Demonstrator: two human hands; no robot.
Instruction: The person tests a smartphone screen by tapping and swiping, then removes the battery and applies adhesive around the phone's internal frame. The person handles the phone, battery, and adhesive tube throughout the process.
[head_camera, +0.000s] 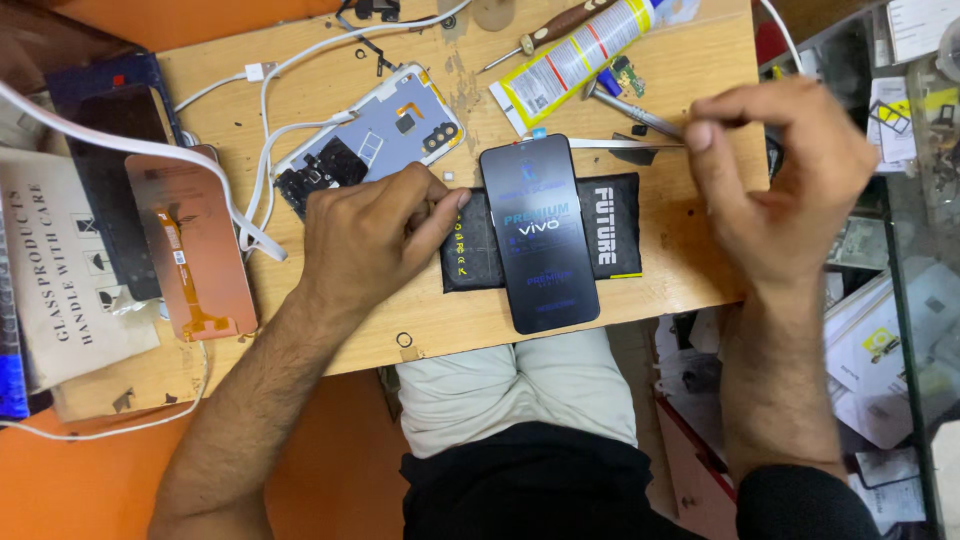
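Phone screen (538, 232) steadied by left hand (372, 235); right hand (775, 170) raised, fingers pinched, contents unclear.

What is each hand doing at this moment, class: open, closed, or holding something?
Left hand: loosely curled, fingertips resting against the black phone screen on the black pad.
Right hand: raised, fingers pinched together; whether anything sits between them cannot be told.

Your left hand (375, 240) and right hand (780, 175) are both bare, with no rings, watch or gloves on them. Your left forearm is uncovered and hairy right down to the frame's edge. On your right arm a dark sleeve is pushed up (only its cuff shows, near the elbow). You wear a black top and pale, off-white trousers.
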